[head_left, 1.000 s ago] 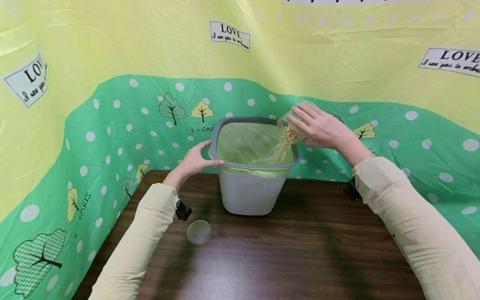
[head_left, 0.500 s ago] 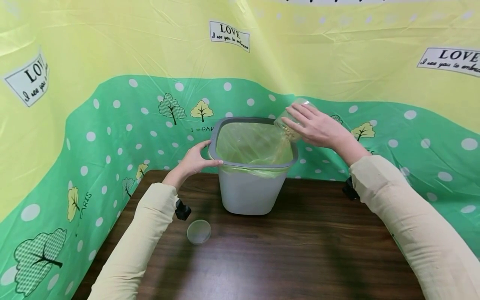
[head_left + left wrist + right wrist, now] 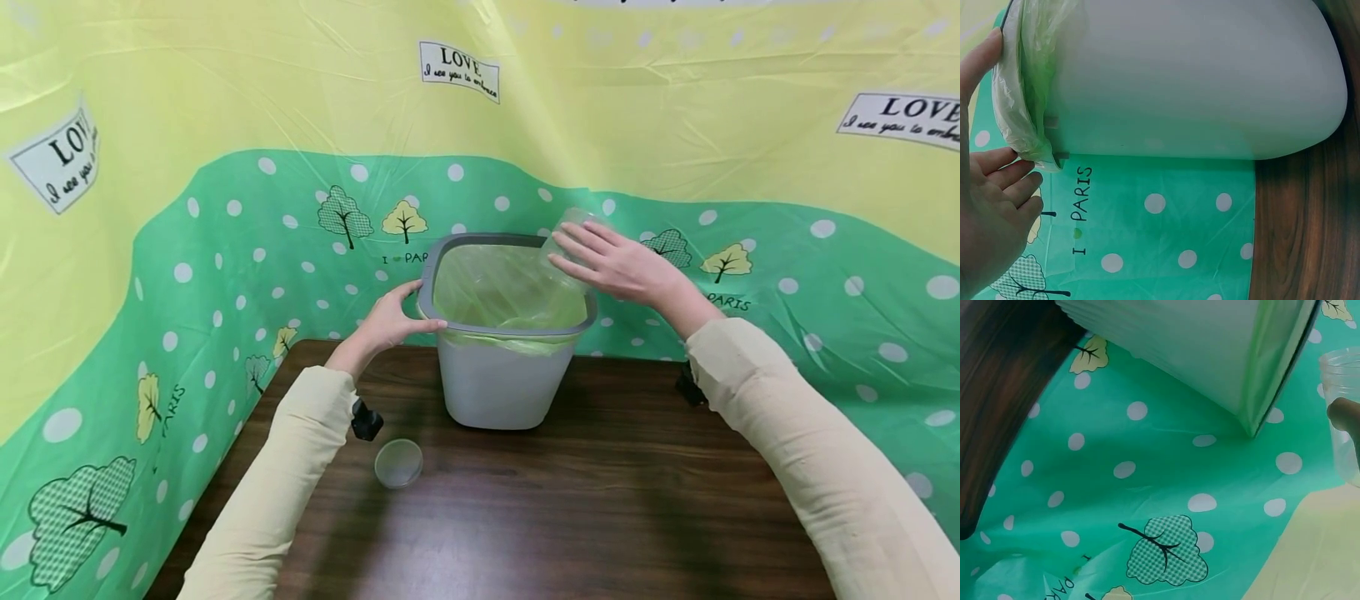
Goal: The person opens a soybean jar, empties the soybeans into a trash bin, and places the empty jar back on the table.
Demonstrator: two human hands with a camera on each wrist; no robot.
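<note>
Near the table's back edge stands a light grey trash can (image 3: 502,383) with a darker grey rim, lined with a pale green bag (image 3: 487,287). My left hand (image 3: 392,321) holds its rim at the left front corner, thumb in front and fingers along the side. In the left wrist view, the fingertips (image 3: 1013,156) touch the rim and the bag's folded edge. Above the can's right side, my right hand (image 3: 618,267) grips a clear plastic jar (image 3: 1340,369), tipped mouth-down toward the bag. No grains show in the jar. The bag's bottom is hidden.
A clear round lid (image 3: 398,463) lies on the dark wooden table (image 3: 540,517), left of and nearer than the can. Behind the table hangs a green and yellow printed cloth (image 3: 300,217), close to the can's back.
Tan beans that were pouring from the jar into the bag no longer show. My right hand has moved left and tipped the jar further. The left hand has stayed put.
</note>
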